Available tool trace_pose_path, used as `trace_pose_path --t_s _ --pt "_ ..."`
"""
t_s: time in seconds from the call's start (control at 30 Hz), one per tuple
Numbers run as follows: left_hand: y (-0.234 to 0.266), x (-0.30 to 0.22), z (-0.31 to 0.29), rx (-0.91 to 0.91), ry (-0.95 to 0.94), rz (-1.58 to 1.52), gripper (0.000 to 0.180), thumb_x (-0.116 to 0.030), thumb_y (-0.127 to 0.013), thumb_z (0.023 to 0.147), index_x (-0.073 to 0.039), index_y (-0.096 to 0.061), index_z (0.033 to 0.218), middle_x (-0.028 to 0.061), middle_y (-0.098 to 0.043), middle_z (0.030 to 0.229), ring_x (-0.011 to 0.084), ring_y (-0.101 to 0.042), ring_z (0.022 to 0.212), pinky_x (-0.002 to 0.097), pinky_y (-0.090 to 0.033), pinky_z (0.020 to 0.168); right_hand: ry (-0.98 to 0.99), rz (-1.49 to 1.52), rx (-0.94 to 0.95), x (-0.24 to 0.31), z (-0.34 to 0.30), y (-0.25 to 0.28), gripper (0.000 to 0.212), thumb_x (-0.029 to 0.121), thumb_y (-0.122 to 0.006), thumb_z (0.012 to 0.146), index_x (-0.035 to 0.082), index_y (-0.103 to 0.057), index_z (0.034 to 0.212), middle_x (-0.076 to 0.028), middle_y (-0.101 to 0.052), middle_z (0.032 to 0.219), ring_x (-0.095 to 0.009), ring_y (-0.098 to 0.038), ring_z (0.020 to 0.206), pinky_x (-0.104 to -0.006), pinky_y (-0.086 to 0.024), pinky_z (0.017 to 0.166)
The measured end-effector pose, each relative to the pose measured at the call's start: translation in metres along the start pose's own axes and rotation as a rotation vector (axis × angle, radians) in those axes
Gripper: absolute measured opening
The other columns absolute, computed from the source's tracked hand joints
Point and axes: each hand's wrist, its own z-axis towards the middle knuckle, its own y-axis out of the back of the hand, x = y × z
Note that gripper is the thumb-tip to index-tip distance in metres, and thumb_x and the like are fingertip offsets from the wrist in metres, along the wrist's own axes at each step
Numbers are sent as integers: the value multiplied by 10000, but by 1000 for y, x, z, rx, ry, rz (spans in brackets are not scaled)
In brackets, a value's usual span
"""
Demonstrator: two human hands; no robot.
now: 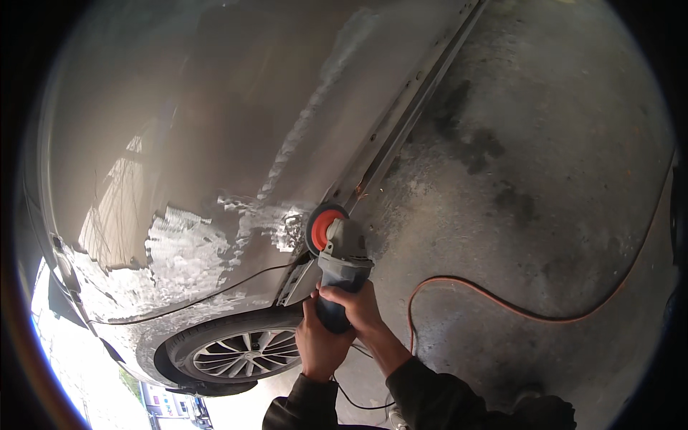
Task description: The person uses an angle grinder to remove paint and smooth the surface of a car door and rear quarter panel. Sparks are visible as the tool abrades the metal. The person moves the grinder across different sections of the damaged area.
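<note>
Both my hands are wrapped round the dark body of an angle grinder (344,269). My left hand (320,345) grips its rear end from the left side. My right hand (358,307) closes on it from the right, slightly farther forward. The grinder's red and black disc (327,228) is against or very near the lower edge of a car's side panel (236,107). Beside the disc is a bright bare-metal patch (288,228). A few orange sparks (360,191) show just beyond the disc.
Below the sanded panel is the car's wheel (247,352). A thin dark cable (208,295) crosses the panel. An orange-brown hose (527,313) curves over the stained concrete floor (530,236) at the right. The car's sill (401,125) runs away toward the top.
</note>
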Motion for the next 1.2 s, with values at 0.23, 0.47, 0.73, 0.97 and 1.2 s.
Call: trace_pose_path --t_s 0.23,0.47,0.73,0.97,1.2 --pt "1 -12 7 7 41 12 843 -251 -904 618 -25 -494 1320 237 -714 986 444 -704 912 477 -565 766 11 42 4 9 5 -1 200 82 -805 784 -32 -742 936 -87 -742 881 -159 -704 789 -309 -556 767" --pt "7 -14 7 58 25 23 909 -276 -865 653 -44 -456 1431 221 -714 1051 429 -705 927 472 -570 761 13 16 -17 9 6 -1 203 100 -821 769 -26 -746 909 -87 -740 879 -148 -697 785 -313 -551 719" --pt "4 1 -5 13 25 18 859 -296 -876 645 -16 -480 1354 230 -712 978 428 -710 893 482 -566 742 1 2 -1 -1 -3 -3 198 76 -813 781 -21 -733 933 -71 -729 850 -157 -696 774 -315 -553 758" --pt "3 1 -6 -28 55 18 828 -285 -918 608 -28 -495 1272 244 -717 932 453 -704 880 501 -560 751 8 -21 32 -4 -1 -2 199 53 -790 792 -43 -722 953 -97 -738 879 -176 -713 791 -330 -565 764" --pt "8 34 -43 23 179 9 860 -322 -881 651 -23 -467 1342 231 -718 989 441 -704 902 488 -566 750 -96 -117 55 -39 -25 -2 202 29 -772 805 -40 -704 982 -96 -729 899 -193 -718 813 -341 -573 773"
